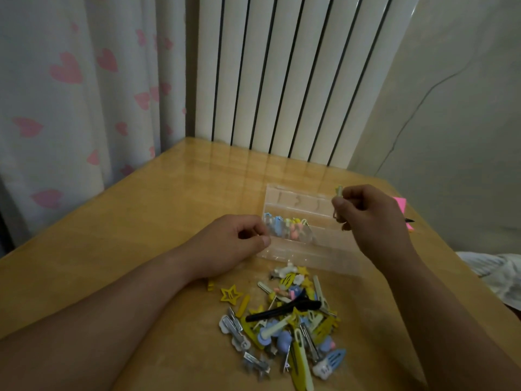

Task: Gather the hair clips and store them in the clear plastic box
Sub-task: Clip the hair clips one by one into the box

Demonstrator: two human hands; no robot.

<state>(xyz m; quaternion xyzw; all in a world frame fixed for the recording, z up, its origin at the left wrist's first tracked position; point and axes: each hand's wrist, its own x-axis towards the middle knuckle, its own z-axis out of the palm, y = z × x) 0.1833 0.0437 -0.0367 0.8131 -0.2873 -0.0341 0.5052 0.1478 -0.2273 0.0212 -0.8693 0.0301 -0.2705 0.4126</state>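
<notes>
A clear plastic box [318,241] lies open on the wooden table, with several small pastel clips [284,225] in its left compartment. My left hand [236,244] holds the box's left edge between thumb and curled fingers. Above the box's right side, my right hand [369,218] pinches a small pale yellow-green hair clip [339,193]. A heap of loose hair clips [290,320] in yellow, blue, white and silver lies nearer to me, with a long black clip [282,310] across the top of it.
A white radiator [296,74] stands behind the table, with a heart-print curtain [70,94] to its left. A pink sticky-note pad [401,206] and a black pen [409,220] lie behind my right hand. White cloth [496,272] shows at the table's right edge.
</notes>
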